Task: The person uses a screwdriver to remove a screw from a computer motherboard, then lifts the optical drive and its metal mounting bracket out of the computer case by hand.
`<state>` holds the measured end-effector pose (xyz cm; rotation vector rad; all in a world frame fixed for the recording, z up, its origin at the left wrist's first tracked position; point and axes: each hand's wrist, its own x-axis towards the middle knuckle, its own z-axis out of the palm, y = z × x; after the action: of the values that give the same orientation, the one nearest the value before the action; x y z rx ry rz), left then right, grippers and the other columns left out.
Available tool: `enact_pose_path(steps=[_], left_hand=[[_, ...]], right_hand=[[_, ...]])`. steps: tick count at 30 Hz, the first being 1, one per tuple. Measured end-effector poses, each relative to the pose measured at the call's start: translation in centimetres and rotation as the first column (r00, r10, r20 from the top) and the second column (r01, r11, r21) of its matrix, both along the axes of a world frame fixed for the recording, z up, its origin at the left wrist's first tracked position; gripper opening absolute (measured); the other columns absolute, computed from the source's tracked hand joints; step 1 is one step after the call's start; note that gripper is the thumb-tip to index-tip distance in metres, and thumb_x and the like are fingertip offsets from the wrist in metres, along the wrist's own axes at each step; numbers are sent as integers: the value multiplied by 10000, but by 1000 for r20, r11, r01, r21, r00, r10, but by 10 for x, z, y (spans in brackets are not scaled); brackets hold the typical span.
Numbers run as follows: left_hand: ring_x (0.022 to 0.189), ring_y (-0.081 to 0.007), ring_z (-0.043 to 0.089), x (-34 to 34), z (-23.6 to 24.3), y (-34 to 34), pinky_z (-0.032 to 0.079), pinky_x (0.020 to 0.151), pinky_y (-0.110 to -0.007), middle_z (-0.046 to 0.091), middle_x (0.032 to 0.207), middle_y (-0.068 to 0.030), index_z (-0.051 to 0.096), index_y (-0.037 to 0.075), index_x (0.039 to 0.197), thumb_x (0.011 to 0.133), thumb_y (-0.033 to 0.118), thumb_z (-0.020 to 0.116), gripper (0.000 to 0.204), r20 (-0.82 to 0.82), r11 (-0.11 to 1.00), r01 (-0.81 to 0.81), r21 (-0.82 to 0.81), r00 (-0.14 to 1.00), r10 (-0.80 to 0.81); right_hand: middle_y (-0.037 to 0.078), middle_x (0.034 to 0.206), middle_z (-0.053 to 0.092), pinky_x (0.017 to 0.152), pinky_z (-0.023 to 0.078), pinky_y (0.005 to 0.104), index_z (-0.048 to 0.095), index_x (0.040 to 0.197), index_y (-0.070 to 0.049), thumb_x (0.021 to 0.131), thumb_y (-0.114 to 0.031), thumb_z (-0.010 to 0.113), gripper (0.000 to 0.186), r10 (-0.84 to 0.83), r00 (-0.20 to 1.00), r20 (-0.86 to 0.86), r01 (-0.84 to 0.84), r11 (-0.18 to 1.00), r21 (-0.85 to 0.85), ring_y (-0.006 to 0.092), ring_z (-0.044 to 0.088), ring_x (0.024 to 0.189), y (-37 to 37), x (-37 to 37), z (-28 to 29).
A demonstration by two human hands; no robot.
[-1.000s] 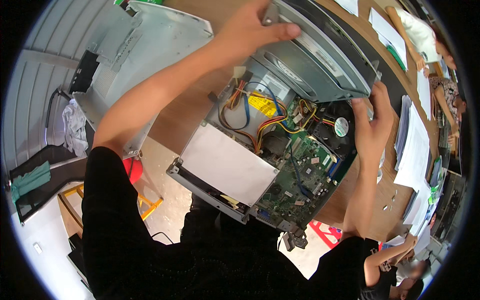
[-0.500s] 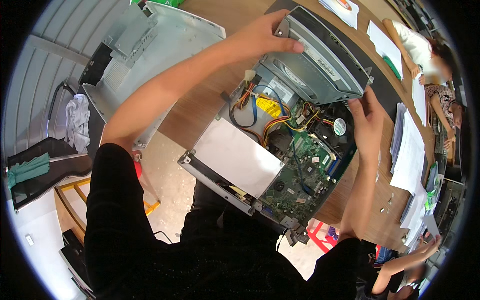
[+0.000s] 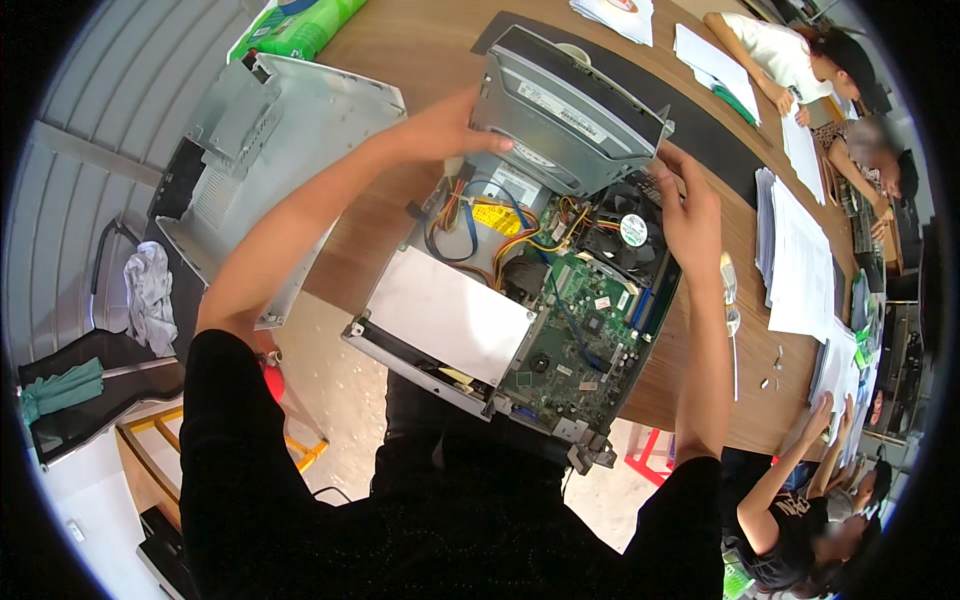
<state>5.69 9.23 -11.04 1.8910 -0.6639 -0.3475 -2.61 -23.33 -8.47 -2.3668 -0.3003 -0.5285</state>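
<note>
An open computer case (image 3: 440,390) lies on the wooden table, showing a green motherboard (image 3: 585,330), coloured cables (image 3: 505,245), a fan (image 3: 632,250) and a pale metal plate (image 3: 440,310). A grey metal drive assembly (image 3: 565,125) is tilted up over the far part of the case. My left hand (image 3: 460,125) grips its left end, thumb on the near face and fingers partly hidden. My right hand (image 3: 685,205) holds its right end, with the fingers curled at the lower corner.
A detached metal cover (image 3: 310,110) lies left on the table (image 3: 345,270). A green package (image 3: 305,30) is beyond it, a screwdriver (image 3: 730,300) to the right. Paper stacks (image 3: 800,250) and several other people (image 3: 790,60) line the right side. A padded chair (image 3: 70,340) holds cloths.
The left end of the drive assembly has come down and toward me with my left hand, while my right hand stays at its corner. The whole view has shifted somewhat.
</note>
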Motion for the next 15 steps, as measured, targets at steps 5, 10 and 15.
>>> enact_pose_path(steps=[5, 10, 15], left_hand=[[1112, -184, 555, -4, -6, -1, 438, 971, -342, 608, 1193, -124, 489, -18, 1275, 841, 274, 743, 582, -18, 999, -34, 42, 999, 35], [1145, -238, 559, -18, -10, 15, 427, 997, -361, 602, 1213, -161, 403, -7, 1337, 804, 294, 767, 712, -148, 988, -110, 105, 981, 125], [1138, -202, 555, -58, 1, 11, 433, 986, -338, 590, 1227, -132, 415, -15, 1320, 779, 194, 790, 691, 10, 976, -212, 53, 977, 211]], right_hand=[[189, 765, 643, 625, 463, 431, 674, 892, -41, 912, -234, 601, 207, -119, 987, -110, 92, 971, -222, 375, 611, 690, -7, -2, 8], [170, 738, 636, 654, 461, 431, 685, 836, -48, 895, -213, 608, 192, 50, 998, 23, -45, 982, -184, 364, 612, 709, -6, 18, -3], [138, 726, 608, 772, 465, 476, 671, 837, -61, 890, -238, 608, 195, 328, 943, 57, -305, 919, -252, 348, 592, 767, -16, 70, 0]])
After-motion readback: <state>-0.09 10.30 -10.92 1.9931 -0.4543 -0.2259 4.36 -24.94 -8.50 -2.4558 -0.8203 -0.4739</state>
